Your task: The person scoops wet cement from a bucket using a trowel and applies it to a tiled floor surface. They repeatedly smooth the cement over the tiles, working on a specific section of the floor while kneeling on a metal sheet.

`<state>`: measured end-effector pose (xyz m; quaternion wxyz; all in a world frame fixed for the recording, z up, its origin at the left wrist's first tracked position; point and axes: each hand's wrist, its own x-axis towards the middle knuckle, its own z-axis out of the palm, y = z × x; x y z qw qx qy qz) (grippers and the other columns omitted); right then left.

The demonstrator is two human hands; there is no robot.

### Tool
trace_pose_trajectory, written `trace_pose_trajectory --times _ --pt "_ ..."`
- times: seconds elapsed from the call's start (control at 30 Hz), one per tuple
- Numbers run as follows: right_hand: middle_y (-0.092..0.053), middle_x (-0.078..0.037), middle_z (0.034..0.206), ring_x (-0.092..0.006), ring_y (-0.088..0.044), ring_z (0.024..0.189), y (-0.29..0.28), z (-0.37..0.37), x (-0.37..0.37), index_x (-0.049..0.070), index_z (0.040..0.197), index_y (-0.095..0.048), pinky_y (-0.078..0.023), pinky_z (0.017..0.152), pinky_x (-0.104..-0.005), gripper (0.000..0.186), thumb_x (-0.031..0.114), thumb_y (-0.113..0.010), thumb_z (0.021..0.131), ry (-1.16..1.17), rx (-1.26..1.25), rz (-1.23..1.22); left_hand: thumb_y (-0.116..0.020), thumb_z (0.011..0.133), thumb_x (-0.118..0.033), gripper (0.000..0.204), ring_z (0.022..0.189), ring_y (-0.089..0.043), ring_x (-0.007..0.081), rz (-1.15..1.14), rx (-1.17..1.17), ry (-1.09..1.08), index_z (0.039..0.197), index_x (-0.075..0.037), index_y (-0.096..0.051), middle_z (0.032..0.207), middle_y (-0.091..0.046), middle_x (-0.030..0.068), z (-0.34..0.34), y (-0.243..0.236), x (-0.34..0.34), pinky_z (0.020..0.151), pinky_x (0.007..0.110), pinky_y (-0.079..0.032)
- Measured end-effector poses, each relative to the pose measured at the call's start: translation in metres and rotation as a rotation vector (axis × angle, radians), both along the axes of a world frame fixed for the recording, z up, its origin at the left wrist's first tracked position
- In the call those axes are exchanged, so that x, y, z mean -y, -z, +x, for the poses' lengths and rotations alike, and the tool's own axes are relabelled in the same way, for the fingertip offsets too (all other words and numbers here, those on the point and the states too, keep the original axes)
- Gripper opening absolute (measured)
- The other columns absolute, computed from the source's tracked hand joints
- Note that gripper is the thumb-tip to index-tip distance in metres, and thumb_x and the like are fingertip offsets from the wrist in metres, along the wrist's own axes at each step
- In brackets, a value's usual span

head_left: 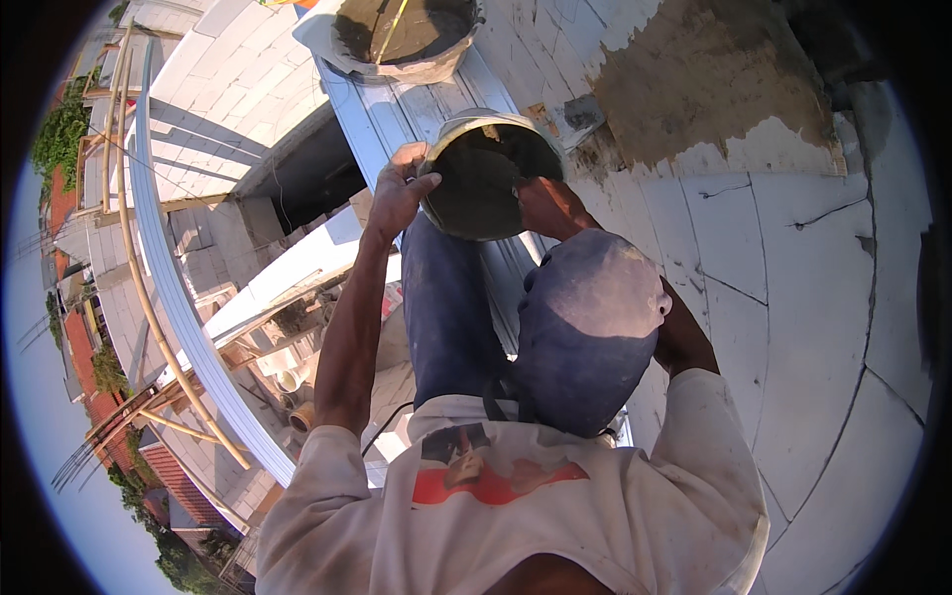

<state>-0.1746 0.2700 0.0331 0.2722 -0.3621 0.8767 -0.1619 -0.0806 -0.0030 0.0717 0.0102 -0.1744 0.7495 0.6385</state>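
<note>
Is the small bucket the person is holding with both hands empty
No, the small bucket, held at its rim by the left hand and the right hand, is full of dark wet mortar.

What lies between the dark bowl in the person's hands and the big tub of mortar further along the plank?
In the head view, only bare pale plank lies between the bowl and the tub.

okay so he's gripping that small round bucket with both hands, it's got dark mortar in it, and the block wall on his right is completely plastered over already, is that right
Not quite. The head view shows the block wall mostly bare white blocks, with only one patch of brown plaster near its top. The rest holds: the left hand and right hand both grip the small round bucket, which is dark with mortar inside.
</note>
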Motion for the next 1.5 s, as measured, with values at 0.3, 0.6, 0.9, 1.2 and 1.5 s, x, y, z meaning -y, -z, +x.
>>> trace_pose_trajectory --times 0.3,0.6,0.9,1.2,1.5 --pt "-0.074 -0.018 0.101 -0.0409 -0.073 0.09 -0.01 -0.016 -0.034 0.007 0.099 -0.073 -0.06 0.078 -0.0507 0.019 0.023 -0.062 0.095 0.153 -0.075 -0.009 -0.074 0.086 -0.001 0.041 0.1 -0.06 0.0119 0.094 -0.022 -0.019 0.126 -0.004 -0.065 0.108 -0.068 0.0014 -0.013 -0.014 -0.022 0.094 0.029 -0.049" --pt "-0.073 -0.021 0.097 -0.0357 -0.077 0.09 -0.039 0.009 -0.049 0.004 0.117 -0.069 -0.063 0.072 -0.0454 0.031 0.018 -0.063 0.09 -0.111 -0.256 0.253 -0.074 0.085 -0.004 0.038 0.098 -0.059 0.0118 -0.038 -0.032 -0.005 0.122 -0.004 -0.067 0.106 -0.065 0.0006 0.0 -0.002 -0.042 0.094 0.03 -0.048" --pt "-0.072 -0.012 0.112 -0.0339 -0.073 0.101 0.061 -0.028 -0.069 0.011 0.119 -0.07 -0.06 0.087 -0.0465 0.035 0.027 -0.071 0.089 -0.07 0.177 0.113 -0.072 0.089 -0.001 0.036 0.093 -0.057 0.009 0.078 -0.076 -0.095 0.124 -0.005 -0.061 0.103 -0.064 0.0 0.025 0.009 -0.06 0.088 0.027 -0.049" --pt "-0.073 -0.022 0.117 -0.032 -0.07 0.116 0.089 0.039 -0.033 -0.001 0.124 -0.07 -0.053 0.1 -0.042 0.043 0.02 -0.076 0.087 0.309 0.48 -0.388 -0.072 0.091 -0.002 0.031 0.092 -0.057 0.0086 0.186 -0.16 -0.154 0.121 -0.004 -0.061 0.103 -0.065 0.0 0.016 0.011 -0.055 0.087 0.026 -0.049" --pt "-0.075 -0.018 0.106 -0.0273 -0.071 0.1 0.009 0.034 -0.007 -0.003 0.12 -0.07 -0.052 0.09 -0.0435 0.044 0.028 -0.077 0.089 0.221 0.352 -0.419 -0.068 0.099 -0.004 0.028 0.097 -0.066 0.0132 0.445 -0.246 -0.409 0.122 0.0 -0.053 0.111 -0.069 0.0094 0.023 0.028 -0.044 0.092 0.029 -0.054"
